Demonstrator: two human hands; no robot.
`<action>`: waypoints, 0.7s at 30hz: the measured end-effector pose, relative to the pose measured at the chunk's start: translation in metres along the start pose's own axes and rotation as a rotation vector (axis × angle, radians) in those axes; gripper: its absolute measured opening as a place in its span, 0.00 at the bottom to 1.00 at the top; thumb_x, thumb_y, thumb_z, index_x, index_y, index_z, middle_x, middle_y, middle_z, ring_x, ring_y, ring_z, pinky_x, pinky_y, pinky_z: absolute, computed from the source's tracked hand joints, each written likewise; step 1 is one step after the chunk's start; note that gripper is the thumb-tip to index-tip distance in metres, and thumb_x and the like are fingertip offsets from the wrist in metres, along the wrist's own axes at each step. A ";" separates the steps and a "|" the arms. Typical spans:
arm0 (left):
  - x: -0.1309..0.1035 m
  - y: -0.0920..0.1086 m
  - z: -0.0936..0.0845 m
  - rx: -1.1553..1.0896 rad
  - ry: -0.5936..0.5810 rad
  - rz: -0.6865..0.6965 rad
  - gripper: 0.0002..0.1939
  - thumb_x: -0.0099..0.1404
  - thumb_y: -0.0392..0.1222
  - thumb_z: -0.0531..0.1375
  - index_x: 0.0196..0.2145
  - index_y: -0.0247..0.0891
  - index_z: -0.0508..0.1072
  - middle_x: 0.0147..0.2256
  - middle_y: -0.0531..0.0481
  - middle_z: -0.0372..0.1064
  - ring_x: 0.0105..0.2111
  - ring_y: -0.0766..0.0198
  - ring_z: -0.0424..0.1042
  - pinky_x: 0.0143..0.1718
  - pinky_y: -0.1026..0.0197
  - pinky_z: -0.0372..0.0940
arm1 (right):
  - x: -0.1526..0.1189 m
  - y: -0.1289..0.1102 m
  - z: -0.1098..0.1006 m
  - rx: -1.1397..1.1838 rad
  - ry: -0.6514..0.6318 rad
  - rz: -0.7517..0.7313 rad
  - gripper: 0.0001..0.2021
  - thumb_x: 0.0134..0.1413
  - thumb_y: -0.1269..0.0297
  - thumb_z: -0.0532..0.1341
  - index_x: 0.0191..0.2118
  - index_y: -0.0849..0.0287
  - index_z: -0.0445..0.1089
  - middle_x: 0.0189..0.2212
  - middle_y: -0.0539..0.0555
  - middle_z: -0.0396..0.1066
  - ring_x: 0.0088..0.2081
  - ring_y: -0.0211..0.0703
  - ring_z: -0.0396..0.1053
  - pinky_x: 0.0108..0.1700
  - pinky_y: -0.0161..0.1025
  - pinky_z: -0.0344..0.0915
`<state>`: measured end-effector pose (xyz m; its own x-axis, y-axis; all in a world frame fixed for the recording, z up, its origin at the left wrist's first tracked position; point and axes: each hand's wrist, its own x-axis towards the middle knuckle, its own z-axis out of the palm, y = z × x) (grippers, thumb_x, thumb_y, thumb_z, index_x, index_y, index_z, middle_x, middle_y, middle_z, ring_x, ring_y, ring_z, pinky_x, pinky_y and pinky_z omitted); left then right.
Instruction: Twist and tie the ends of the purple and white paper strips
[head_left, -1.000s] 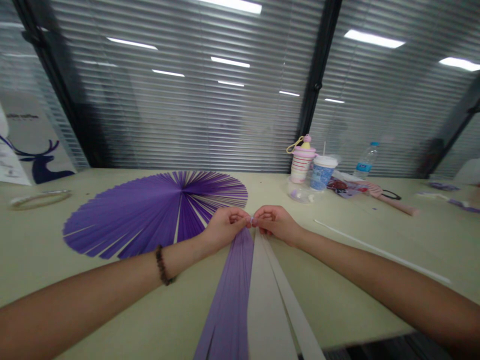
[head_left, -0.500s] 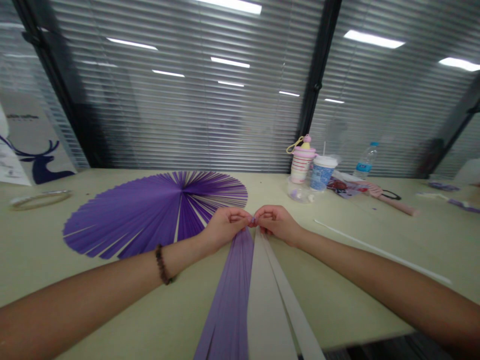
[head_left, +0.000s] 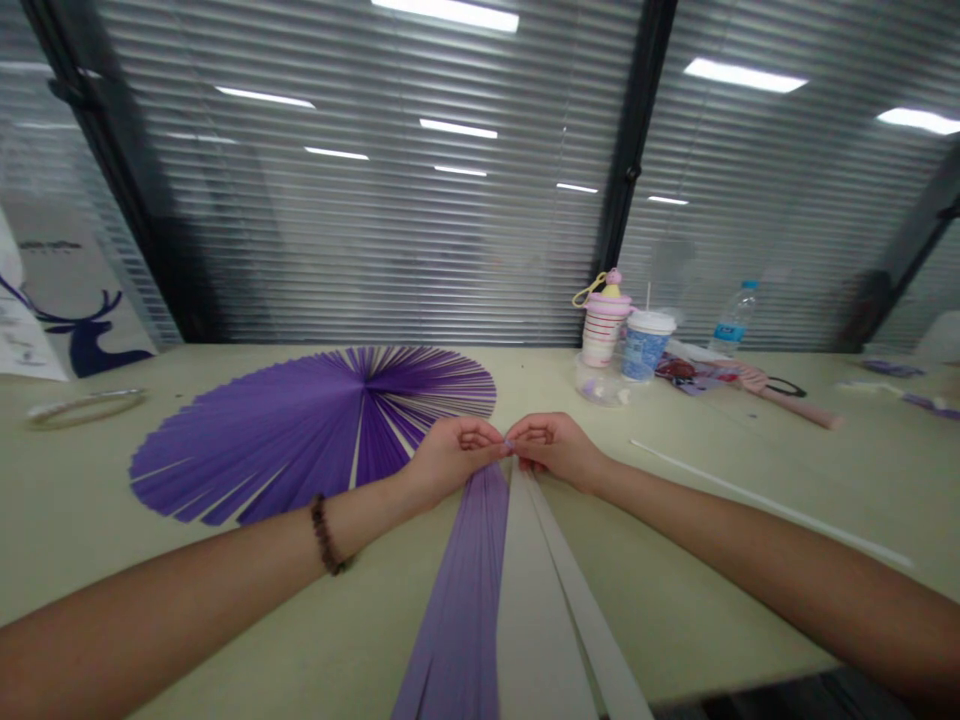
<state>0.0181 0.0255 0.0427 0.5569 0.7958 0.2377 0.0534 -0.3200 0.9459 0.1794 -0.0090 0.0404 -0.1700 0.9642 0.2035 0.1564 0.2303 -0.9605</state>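
My left hand (head_left: pixel 457 452) and my right hand (head_left: pixel 555 450) meet at the gathered top end of a bundle of long paper strips. Light purple strips (head_left: pixel 466 590) hang on the left side of the bundle, and white strips (head_left: pixel 536 600) on the right, all fanning out toward me past the table's front edge. Both hands are closed, thumb against fingers, pinching the strips' joined tip. A tiny purple bit shows between the fingertips; its kind is too small to tell. Behind my left forearm lies a round fan of dark purple strips (head_left: pixel 300 430), spread flat.
On the table (head_left: pixel 697 610), a thin white stick (head_left: pixel 765 500) lies right of my hands. A striped pink-lidded cup (head_left: pixel 602 330), a blue patterned cup (head_left: pixel 645 345), a water bottle (head_left: pixel 735 320) and a pink rod (head_left: pixel 799 408) stand or lie behind. A bangle-like ring (head_left: pixel 86 405) lies far left.
Both hands keep their pinch at the strips' tip, the fingertips slightly closer together. The view has shifted a little; the strips and fan otherwise stay as they were.
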 end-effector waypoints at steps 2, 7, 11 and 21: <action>0.000 0.000 0.000 0.005 0.003 0.012 0.11 0.47 0.42 0.62 0.27 0.33 0.69 0.24 0.52 0.69 0.24 0.71 0.66 0.25 0.69 0.59 | 0.001 0.002 -0.001 0.015 0.008 0.000 0.09 0.40 0.63 0.61 0.28 0.63 0.67 0.14 0.46 0.64 0.15 0.28 0.59 0.16 0.26 0.51; -0.001 0.000 0.000 0.048 0.008 0.038 0.11 0.48 0.43 0.62 0.28 0.33 0.71 0.25 0.50 0.70 0.25 0.69 0.66 0.27 0.68 0.60 | 0.002 0.003 -0.003 0.031 0.030 0.004 0.09 0.38 0.63 0.63 0.26 0.63 0.66 0.14 0.46 0.65 0.16 0.28 0.59 0.17 0.26 0.51; -0.001 0.000 -0.002 0.059 -0.013 0.038 0.10 0.50 0.43 0.60 0.28 0.33 0.72 0.26 0.50 0.70 0.25 0.68 0.66 0.26 0.68 0.59 | 0.001 0.001 -0.002 0.015 0.032 0.015 0.09 0.38 0.64 0.63 0.26 0.64 0.66 0.14 0.46 0.64 0.15 0.28 0.59 0.16 0.26 0.49; 0.003 -0.006 -0.002 0.120 0.006 0.032 0.09 0.52 0.43 0.58 0.27 0.33 0.69 0.24 0.51 0.67 0.24 0.70 0.64 0.24 0.69 0.57 | 0.001 -0.002 0.000 0.053 -0.023 0.048 0.06 0.39 0.66 0.61 0.27 0.63 0.67 0.20 0.47 0.67 0.18 0.28 0.59 0.18 0.27 0.50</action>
<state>0.0179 0.0311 0.0387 0.5552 0.7870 0.2690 0.1347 -0.4042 0.9047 0.1790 -0.0080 0.0423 -0.1857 0.9706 0.1531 0.1134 0.1759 -0.9778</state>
